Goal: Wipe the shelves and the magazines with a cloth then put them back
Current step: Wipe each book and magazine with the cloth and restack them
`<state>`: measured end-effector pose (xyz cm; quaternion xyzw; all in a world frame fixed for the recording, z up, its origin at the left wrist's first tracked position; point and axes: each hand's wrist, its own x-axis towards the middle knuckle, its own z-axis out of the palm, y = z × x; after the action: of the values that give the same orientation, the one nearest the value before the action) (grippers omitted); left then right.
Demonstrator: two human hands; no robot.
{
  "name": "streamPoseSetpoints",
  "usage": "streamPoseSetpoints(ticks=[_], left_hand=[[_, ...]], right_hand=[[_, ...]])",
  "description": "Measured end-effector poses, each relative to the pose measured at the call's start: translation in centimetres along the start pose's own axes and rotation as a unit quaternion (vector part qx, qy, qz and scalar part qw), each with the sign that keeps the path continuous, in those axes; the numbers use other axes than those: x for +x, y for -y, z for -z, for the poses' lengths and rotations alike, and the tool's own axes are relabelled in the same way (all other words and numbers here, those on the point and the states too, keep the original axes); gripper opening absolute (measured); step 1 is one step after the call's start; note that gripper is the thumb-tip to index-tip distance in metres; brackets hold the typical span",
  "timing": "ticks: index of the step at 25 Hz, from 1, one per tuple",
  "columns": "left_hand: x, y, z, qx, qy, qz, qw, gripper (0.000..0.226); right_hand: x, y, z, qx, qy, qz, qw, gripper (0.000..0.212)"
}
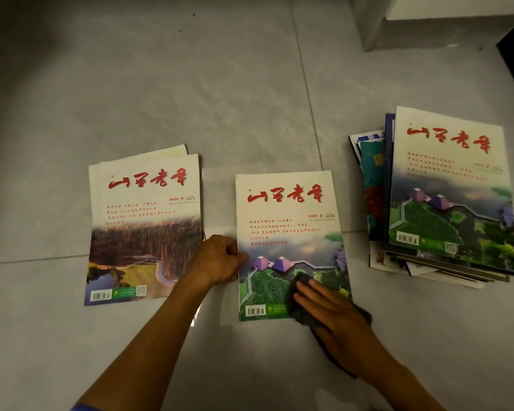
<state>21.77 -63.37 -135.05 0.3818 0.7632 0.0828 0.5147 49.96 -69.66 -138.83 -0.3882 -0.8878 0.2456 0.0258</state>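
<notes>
Mid-wipe, judging by piles. Right hand (336, 315) presses flat, fingers straight, on dark cloth (298, 304) over the August magazine (288, 232) between the hands. Left hand (220, 259) pinches its left edge. Small pile (144, 226) left of left hand looks wiped; bigger stack (451, 197) beyond right hand probably pending. Shelf restock not started.

Cloth (301, 295) mostly hidden under right hand (336, 318); lower magazines in stack (377, 203) covered (titles unreadable).

Left hand (220, 259) with fingers curled and thumb pinching, arm reaching in from the lower left, right hand (336, 315) palm down, fingers straight and pressing flat, forearm entering from the lower right
</notes>
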Motion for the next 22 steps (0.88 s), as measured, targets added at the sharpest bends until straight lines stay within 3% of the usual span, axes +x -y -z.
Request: streamPoseSetpoints(ticks=[3,7,8,10,12,15,17,20,22], left_hand=[[0.1,0.3,0.2,-0.013,0.009,-0.010,1.000,0.010],[-0.1,1.0,0.4,-0.062,0.029,-0.040,0.997,0.011],[-0.1,1.1,0.5,-0.059,0.023,-0.041,0.997,0.011],[0.0,1.0,0.3,-0.052,0.016,-0.041,0.998,0.012],[0.1,1.0,0.1,-0.041,0.005,-0.047,0.998,0.012],[-0.1,1.1,-0.2,0.007,-0.027,-0.072,0.997,0.010],[-0.1,1.3,-0.4,0.006,-0.038,-0.077,0.996,0.012],[0.0,1.7,-0.8,-0.032,-0.040,-0.064,0.997,0.015],[-0.1,1.8,-1.0,-0.035,-0.046,-0.074,0.996,0.014]], right_hand=[[2.3,2.2,-0.8,-0.015,-0.017,-0.022,1.000,0.077],[6.2,0.1,2.0,-0.067,0.031,0.116,0.990,0.071],[7.5,-1.7,3.1,-0.042,0.021,0.081,0.996,0.067],[10.1,-4.0,4.7,0.010,-0.052,-0.068,0.996,0.059],[13.7,-1.8,4.3,-0.005,-0.089,-0.151,0.985,0.059],[18.4,4.3,2.0,0.019,-0.023,-0.008,1.000,0.063],[19.4,3.6,2.2,0.021,-0.035,0.042,0.998,0.061],[19.1,-3.4,4.4,0.042,-0.113,-0.068,0.990,0.054],[18.9,-7.5,6.1,0.055,-0.124,-0.144,0.980,0.053]])
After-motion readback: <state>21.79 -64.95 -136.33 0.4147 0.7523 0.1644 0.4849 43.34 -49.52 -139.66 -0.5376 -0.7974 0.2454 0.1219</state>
